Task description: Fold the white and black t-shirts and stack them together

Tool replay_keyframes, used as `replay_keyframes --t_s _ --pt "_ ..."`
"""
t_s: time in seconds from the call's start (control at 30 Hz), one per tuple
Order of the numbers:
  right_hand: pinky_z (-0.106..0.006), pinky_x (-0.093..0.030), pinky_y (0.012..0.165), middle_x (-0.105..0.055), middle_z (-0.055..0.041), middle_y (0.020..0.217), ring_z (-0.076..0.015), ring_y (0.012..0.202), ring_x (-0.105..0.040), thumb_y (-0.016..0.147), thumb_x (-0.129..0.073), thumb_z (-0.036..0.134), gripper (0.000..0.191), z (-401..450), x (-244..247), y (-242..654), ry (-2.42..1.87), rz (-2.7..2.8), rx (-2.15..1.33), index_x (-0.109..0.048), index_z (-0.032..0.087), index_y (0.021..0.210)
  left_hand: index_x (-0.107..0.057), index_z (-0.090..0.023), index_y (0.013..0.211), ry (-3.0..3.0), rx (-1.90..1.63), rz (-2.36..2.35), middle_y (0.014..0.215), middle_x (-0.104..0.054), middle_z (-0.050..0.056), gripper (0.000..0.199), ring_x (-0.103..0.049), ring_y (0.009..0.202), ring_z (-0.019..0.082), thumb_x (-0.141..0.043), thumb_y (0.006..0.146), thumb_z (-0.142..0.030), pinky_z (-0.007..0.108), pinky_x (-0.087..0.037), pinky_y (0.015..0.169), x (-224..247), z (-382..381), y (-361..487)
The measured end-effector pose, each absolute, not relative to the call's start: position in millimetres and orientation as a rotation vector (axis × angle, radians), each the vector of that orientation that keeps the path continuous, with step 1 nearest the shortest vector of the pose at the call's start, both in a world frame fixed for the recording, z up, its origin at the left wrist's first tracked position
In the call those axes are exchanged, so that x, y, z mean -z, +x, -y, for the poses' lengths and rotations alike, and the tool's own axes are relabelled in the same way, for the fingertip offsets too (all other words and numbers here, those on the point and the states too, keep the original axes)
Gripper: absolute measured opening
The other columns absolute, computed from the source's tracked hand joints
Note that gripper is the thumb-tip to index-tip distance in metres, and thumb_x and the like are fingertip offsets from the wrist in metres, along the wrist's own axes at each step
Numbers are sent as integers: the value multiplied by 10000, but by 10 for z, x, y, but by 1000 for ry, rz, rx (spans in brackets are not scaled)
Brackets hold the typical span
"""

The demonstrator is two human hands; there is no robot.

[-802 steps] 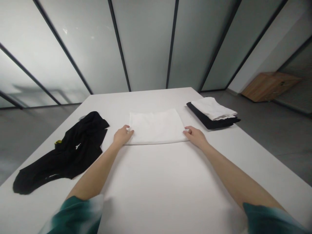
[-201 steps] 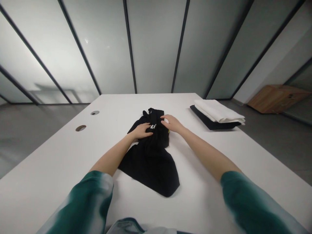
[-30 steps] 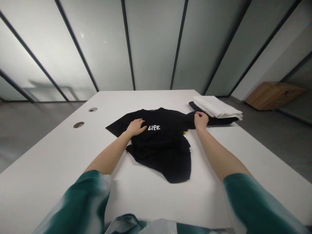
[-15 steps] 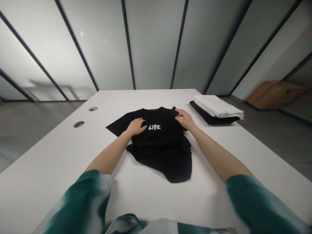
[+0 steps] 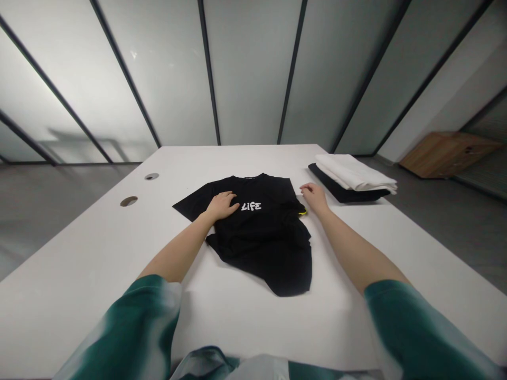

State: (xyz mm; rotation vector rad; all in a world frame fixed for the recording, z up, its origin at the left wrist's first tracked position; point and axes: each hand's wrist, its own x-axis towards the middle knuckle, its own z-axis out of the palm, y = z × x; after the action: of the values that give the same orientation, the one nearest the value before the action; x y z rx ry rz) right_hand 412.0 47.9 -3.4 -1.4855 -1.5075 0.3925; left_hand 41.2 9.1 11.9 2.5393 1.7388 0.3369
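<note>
One black T-shirt (image 5: 263, 232) beneath left fingers (image 5: 228, 195)

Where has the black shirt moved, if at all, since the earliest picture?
Yes: the black shirt moved right across the table; the nearer hole, which it covered, now shows to its left.

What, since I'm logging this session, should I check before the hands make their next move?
1. Left hand on the black T-shirt: ok, it rests beside the white print.
2. Right hand on the shirt: not ok, it appears to be just off the edge.
3. Shirt smooth: not ok, the lower part is creased and skewed.
4. Shirt apart from the folded black cloth and white cloth: ok, table shows between.
5. Yellow bit identified: cannot tell, too small.
</note>
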Motion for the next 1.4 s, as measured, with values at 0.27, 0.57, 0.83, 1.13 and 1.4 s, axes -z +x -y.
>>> replay_keyframes --t_s 0.27,0.57,0.83,1.13,1.4 --pt "-423 -488 951 -709 -124 1111 -296 1039 -639 795 -680 481 453 -419 4 4029 -1614 2084 -258 -726 178 1129 -596 -140 1358 2551 -306 -1758 1498 -525 156 544 -488 1385 302 -463 958 -485 427 -369 1162 -138 -79 420" --pt "-532 -387 1100 -535 -192 1435 -411 1301 -488 800 -613 743 834 -331 -17 3921 -1697 2388 -82 -579 196 1428 -604 -156 1355 2541 -291 -1771 1501 -528 135 530 -490 1387 287 -480 955 -480 396 -372 1165 -162 -64 433" --pt "-499 -318 1183 -370 -151 1607 -341 1441 -392 992 -386 532 610 -407 55 3913 -1600 2312 -3 -561 160 1442 -596 -161 1356 2552 -300 -1768 1500 -528 135 542 -495 1379 293 -462 956 -501 411 -380 1157 -141 -71 421" --pt "-465 -289 1207 -372 -159 1600 -325 1486 -334 951 -420 666 754 -431 104 3847 -1675 2455 -168 -500 156 1501 -601 -147 1346 2540 -320 -1744 1494 -529 154 543 -490 1382 308 -460 947 -488 433 -374 1161 -151 -75 418" --pt "-485 -302 1203 -415 -127 1581 -329 1469 -368 948 -458 647 704 -415 102 3857 -1660 2426 -149 -532 193 1480 -636 -181 1292 2480 -374 -1817 1434 -581 128 496 -514 1343 317 -496 924 -483 438 -396 1139 -192 -63 421"
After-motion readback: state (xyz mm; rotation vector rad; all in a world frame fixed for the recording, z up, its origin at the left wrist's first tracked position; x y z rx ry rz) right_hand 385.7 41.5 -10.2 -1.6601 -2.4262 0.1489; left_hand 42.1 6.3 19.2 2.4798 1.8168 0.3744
